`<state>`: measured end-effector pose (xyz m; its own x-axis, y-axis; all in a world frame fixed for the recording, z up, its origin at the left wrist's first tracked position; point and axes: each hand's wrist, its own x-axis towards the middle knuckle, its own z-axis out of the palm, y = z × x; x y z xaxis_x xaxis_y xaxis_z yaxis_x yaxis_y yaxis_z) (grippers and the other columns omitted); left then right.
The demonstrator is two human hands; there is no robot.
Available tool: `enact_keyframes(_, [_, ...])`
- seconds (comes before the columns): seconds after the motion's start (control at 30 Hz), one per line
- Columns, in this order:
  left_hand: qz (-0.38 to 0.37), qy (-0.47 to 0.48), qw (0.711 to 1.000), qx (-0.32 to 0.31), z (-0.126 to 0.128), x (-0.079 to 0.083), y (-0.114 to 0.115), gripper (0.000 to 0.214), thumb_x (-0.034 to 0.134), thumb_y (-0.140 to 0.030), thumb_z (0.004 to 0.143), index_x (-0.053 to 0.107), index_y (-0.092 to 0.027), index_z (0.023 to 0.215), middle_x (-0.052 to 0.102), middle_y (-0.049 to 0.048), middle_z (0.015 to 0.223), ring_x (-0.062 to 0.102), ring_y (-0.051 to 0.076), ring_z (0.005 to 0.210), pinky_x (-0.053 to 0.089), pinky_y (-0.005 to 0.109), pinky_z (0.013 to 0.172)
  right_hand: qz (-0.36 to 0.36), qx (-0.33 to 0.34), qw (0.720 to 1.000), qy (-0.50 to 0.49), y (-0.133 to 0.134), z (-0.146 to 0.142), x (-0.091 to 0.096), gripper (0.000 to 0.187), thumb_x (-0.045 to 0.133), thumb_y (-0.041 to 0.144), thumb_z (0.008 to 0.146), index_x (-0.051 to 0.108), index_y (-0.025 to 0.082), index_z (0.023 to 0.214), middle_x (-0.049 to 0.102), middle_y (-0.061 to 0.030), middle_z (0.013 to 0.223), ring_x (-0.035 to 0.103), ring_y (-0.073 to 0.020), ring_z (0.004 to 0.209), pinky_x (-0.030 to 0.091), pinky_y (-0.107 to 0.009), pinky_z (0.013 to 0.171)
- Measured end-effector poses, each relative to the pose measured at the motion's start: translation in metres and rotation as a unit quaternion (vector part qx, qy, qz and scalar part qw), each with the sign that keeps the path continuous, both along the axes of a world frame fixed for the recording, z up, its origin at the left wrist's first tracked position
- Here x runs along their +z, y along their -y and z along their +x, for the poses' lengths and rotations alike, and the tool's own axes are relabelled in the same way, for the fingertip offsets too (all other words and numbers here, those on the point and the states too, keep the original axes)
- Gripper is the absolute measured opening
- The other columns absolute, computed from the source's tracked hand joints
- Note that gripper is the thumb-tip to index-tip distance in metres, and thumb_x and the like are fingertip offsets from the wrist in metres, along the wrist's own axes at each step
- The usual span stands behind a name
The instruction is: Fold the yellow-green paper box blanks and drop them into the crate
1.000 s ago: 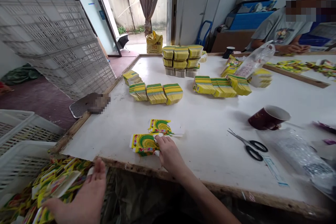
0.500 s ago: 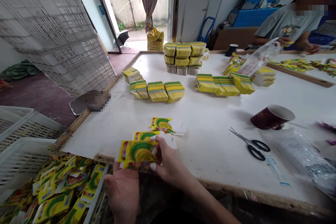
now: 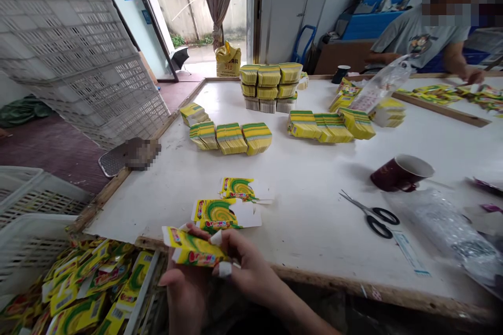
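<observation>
A small yellow-and-green printed cardboard box (image 3: 196, 249) is tilted above the table's near edge, its left end flap open. My right hand (image 3: 249, 264) grips its right end, with white wraps on the thumb and a fingertip. My left hand (image 3: 186, 293) cradles it from below and behind; a fingertip shows over the top edge and the thumb is apart from the face. Just beyond lie a flattened box (image 3: 216, 212) with a white flap and a second one (image 3: 238, 188) behind it.
A white crate (image 3: 141, 293) of finished-looking yellow boxes stands lower left. Bundled flat boxes (image 3: 231, 138) and a stacked pile (image 3: 269, 86) sit farther back. Scissors (image 3: 373, 214), a dark mug (image 3: 401, 172) and bubble wrap (image 3: 448, 230) lie right. A co-worker (image 3: 424, 36) sits far right.
The box has come off the flattened ones, down toward me, and tipped back. My left hand's fingers have closed behind it; my right hand has moved down with it.
</observation>
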<state>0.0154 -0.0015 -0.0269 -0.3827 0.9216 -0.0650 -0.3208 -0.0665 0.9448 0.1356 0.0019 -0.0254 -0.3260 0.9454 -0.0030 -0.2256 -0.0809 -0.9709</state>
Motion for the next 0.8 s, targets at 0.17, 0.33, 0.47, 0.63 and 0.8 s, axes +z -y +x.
enact_keyframes(0.17, [-0.022, 0.033, 0.998, 0.04, -0.008, -0.008, 0.003, 0.031, 0.089, -0.035, 0.06, 0.073, -0.022, 0.082, 0.075, -0.0007, 0.076, 0.07, 0.018, 0.076, 0.058, 0.029, 0.075, 0.091, -0.059, 0.989, 0.101, -0.011, 0.028, 0.006, 0.011, 0.062, 0.03, 0.085, 0.064, 0.019, 0.084, 0.062, 0.0001, 0.077, 0.056, -0.0157, 0.072, 0.046, -0.026, 0.069])
enact_keyframes(0.33, [-0.009, 0.012, 0.991, -0.132, -0.043, 0.013, 0.0, 0.073, 0.073, -0.075, 0.056, 0.075, -0.019, 0.103, 0.075, 0.0143, 0.106, 0.07, 0.036, 0.097, 0.057, 0.047, 0.084, 0.268, -0.038, 0.925, 0.267, -0.012, 0.059, 0.018, 0.021, 0.051, 0.015, 0.092, 0.072, 0.022, 0.092, 0.069, -0.0044, 0.083, 0.059, -0.0188, 0.08, 0.047, -0.03, 0.073])
enact_keyframes(0.47, [0.011, -0.155, 0.937, -0.313, -0.053, 0.024, 0.0, 0.088, 0.081, -0.067, 0.052, 0.064, -0.024, 0.127, 0.066, 0.0158, 0.128, 0.062, 0.041, 0.115, 0.05, 0.056, 0.096, 0.388, 0.05, 0.831, 0.395, -0.006, 0.061, 0.037, 0.019, 0.055, 0.018, 0.096, 0.072, 0.027, 0.093, 0.071, -0.0018, 0.084, 0.058, -0.0191, 0.086, 0.04, -0.041, 0.1])
enact_keyframes(0.63, [-0.022, -0.349, 0.878, -0.328, -0.025, 0.009, 0.01, 0.066, 0.075, -0.031, 0.073, 0.052, -0.022, 0.134, 0.065, 0.0126, 0.128, 0.06, 0.034, 0.12, 0.051, 0.047, 0.097, 0.352, -0.033, 0.878, 0.324, 0.005, 0.049, 0.031, 0.041, 0.062, 0.019, 0.09, 0.057, 0.03, 0.129, 0.06, -0.0071, 0.127, 0.047, -0.0259, 0.127, 0.014, -0.052, 0.12])
enact_keyframes(0.8, [0.014, -0.388, 0.888, -0.247, -0.009, -0.014, 0.025, 0.074, 0.069, -0.031, 0.077, 0.034, -0.02, 0.142, 0.065, 0.0152, 0.125, 0.064, 0.033, 0.112, 0.055, 0.043, 0.089, 0.059, -0.073, 0.992, 0.088, 0.006, 0.044, 0.006, 0.067, 0.064, 0.041, 0.087, 0.037, 0.022, 0.146, 0.047, -0.0144, 0.145, 0.043, -0.0328, 0.135, 0.036, -0.05, 0.111])
